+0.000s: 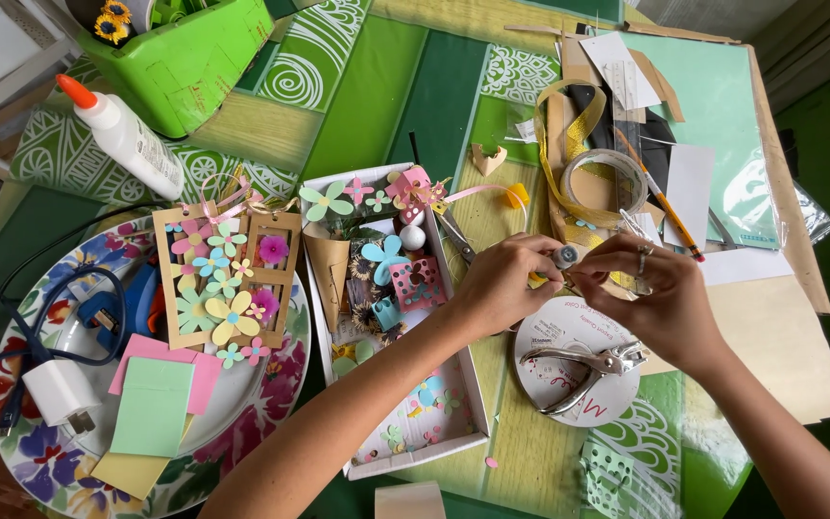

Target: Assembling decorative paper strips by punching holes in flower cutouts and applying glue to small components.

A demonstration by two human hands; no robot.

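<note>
My left hand (503, 284) and my right hand (653, 293) meet over the table's middle right. Between their fingertips sits a small grey round piece (566, 256) with a bit of yellow under it; the left fingers pinch it and the right fingers touch it from the other side. Just below the hands a metal hole punch (588, 365) lies on a white disc (554, 332). Scissors (455, 235) lie left of my left hand, beside a white box (477, 399) full of paper flowers and cut-outs.
A floral plate (271, 413) at left holds a wooden frame with paper flowers (228, 279), a glue gun (112, 308) and coloured cards. A glue bottle (122, 135), a green bin (189, 62), a tape roll (602, 178), a pencil (670, 207) and paper sheets lie around.
</note>
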